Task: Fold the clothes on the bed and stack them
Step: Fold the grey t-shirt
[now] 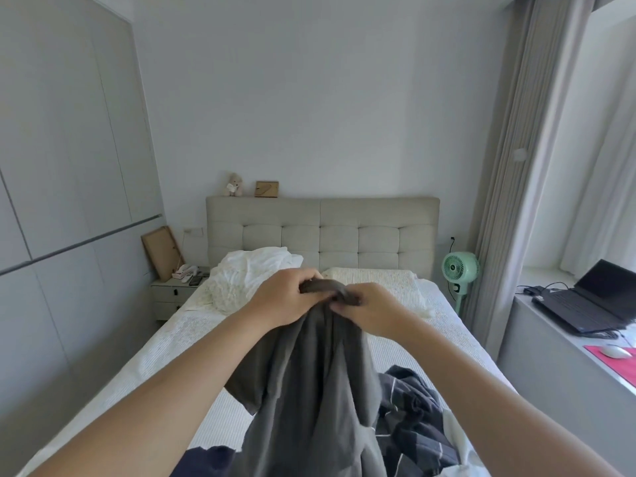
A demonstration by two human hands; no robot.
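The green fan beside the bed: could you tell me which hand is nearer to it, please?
Right. The right hand grips the grey garment on the side toward the green fan; the left hand grips it farther away.

On the bed [165, 352], pillows [247, 277] lie before the headboard [344, 228]; nightstand [173, 297] left, fan [459, 268] and desk [550, 339] with laptop [599, 297] right.

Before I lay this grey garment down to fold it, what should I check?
1. Left hand grips the grey garment at its top edge: ok.
2. Right hand pinches the same edge: ok.
3. Garment hangs flat and untwisted: not ok, it is bunched.
4. Bare bed surface to the left for spreading: ok.
5. Checked dark garment out of the way: not ok, it lies beside the hanging cloth.
6. Which garment part is held: cannot tell.
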